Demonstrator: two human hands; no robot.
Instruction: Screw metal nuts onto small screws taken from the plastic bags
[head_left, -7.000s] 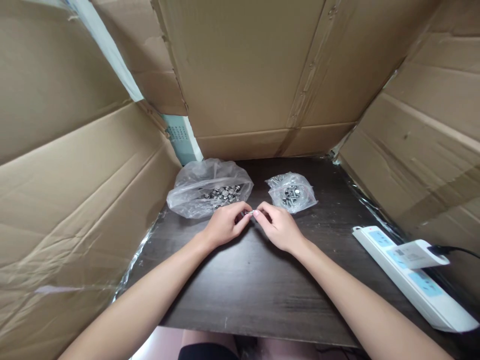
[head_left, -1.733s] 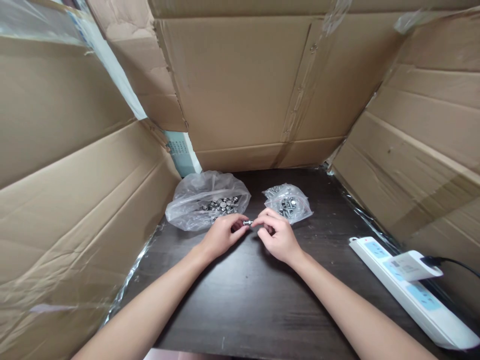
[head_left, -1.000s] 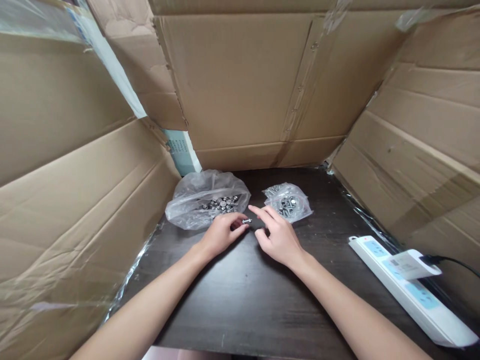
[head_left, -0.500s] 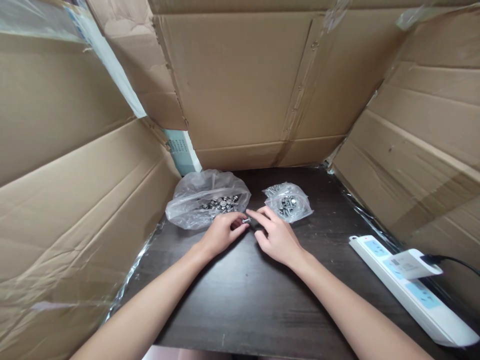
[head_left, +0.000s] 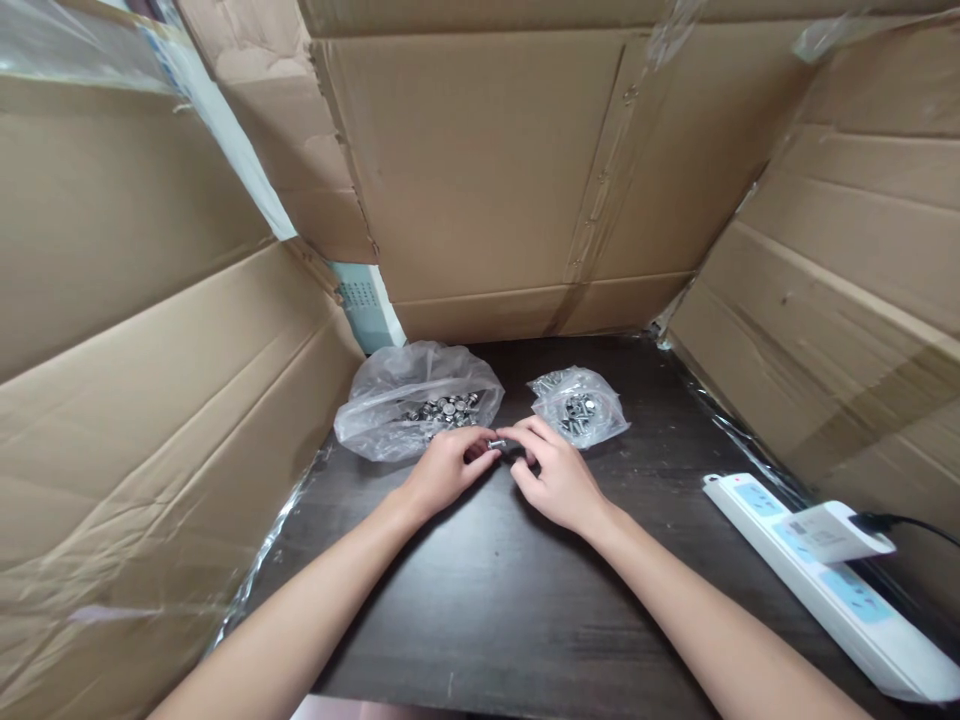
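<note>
Between the thumb and fingers of my left hand [head_left: 454,470] is a small silver screw [head_left: 497,444], lying roughly level. My right hand [head_left: 559,480] is just to its right, index finger stretched toward the screw and the left fingertips, thumb held apart. Whether that finger touches the screw I cannot tell. Behind my left hand lies a clear plastic bag [head_left: 375,425] with many small round metal fittings [head_left: 450,408]. A smaller clear bag [head_left: 611,425], beyond my right hand, holds silver screws [head_left: 577,408].
A dark wooden table [head_left: 480,600] lies under both hands. Cardboard walls [head_left: 495,170] close it in at the back and sides. Along the right runs a white power strip [head_left: 795,580] with a white plug-in adapter [head_left: 836,532] and a black cable [head_left: 919,520].
My right index finger has moved slightly at the screw, and the screw appears turned a little. The hands stay almost in place; the whole view has shifted slightly.
</note>
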